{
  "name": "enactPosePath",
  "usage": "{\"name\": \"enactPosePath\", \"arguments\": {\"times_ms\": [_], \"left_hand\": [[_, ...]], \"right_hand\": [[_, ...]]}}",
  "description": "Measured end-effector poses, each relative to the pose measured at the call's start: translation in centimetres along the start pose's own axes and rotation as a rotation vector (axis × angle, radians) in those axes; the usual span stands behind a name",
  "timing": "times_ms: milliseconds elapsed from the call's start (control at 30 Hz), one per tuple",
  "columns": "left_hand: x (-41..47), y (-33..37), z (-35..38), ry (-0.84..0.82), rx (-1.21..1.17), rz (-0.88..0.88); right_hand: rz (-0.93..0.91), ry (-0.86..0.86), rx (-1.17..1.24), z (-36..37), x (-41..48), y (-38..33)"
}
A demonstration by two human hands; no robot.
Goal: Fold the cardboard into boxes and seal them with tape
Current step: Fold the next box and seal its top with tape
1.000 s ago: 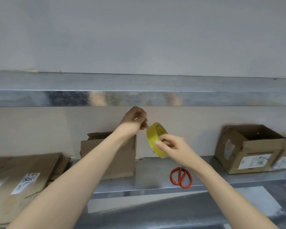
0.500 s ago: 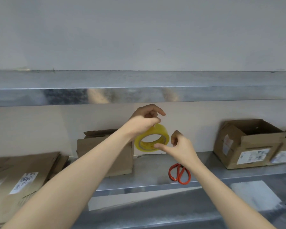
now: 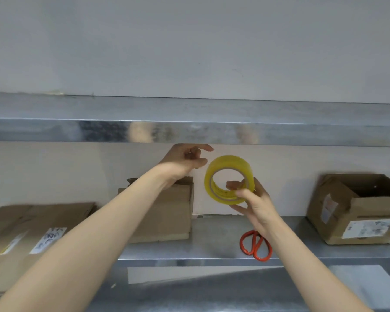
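My right hand [image 3: 256, 207] grips a yellow roll of clear tape [image 3: 231, 161], held upright in mid-air; my fingers reach through its core and my thumb presses the outer face. My left hand [image 3: 183, 160] hovers just left of the roll's upper edge with loosely curled fingers. It is not touching the roll, and I see nothing in it. Behind my left forearm a brown cardboard box [image 3: 167, 212] stands on the metal shelf [image 3: 214, 235]. A stack of flattened cardboard [image 3: 32, 224] with white labels lies at the left.
Orange-handled scissors [image 3: 254, 246] lie on the shelf below my right wrist. An open cardboard box [image 3: 358, 206] with labels sits at the right. The upper metal shelf [image 3: 189, 131] runs across just above my hands. A lower metal surface lies in front.
My left hand has let go of the tape roll and lifted up and left. My right hand now holds the roll alone and has turned it, so the hole faces me.
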State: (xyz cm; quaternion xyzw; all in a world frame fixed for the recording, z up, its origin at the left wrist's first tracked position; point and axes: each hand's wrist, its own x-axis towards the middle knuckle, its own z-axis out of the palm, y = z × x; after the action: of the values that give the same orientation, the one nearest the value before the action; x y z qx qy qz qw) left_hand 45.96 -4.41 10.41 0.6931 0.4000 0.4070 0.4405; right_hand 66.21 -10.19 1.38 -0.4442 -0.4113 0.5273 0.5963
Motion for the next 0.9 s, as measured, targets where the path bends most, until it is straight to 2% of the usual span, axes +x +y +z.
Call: {"name": "enactPosePath", "arguments": {"times_ms": [133, 233, 333, 400, 533, 633, 767, 900], "left_hand": [[-0.3, 0.1, -1.8, 0.061, 0.076, -0.065], [-0.7, -0.6, -4.7, 0.210, 0.119, -0.178], [-1.2, -1.8, -8.0, 0.281, 0.176, -0.230], [-1.6, -2.0, -9.1, 0.325, 0.217, -0.239], [-2.2, -2.3, -10.3, 0.358, 0.230, -0.252], [-2.4, -2.7, -10.6, 0.365, 0.245, -0.264], [-2.2, -2.8, -10.8, 0.366, 0.207, -0.345], [-2.3, -3.2, -10.5, 0.300, 0.119, -0.415]], "right_hand": [[-0.077, -0.123, -0.024, 1.4, 1.0, -1.1], [-0.225, -0.123, -0.351, 1.0, 1.8, -2.0], [-0.276, -0.104, -0.662, 1.0, 2.5, -1.8], [-0.358, 0.005, -0.691, 1.9, 2.6, -1.2], [-0.586, 0.371, -0.649, 4.2, 3.0, -0.8], [-0.445, 0.464, -0.537, 6.0, 3.1, -0.9], [-0.102, 0.399, -0.276, 8.0, 3.7, -0.4], [0.182, 0.354, 0.136, 9.2, 4.2, -0.3]]}}
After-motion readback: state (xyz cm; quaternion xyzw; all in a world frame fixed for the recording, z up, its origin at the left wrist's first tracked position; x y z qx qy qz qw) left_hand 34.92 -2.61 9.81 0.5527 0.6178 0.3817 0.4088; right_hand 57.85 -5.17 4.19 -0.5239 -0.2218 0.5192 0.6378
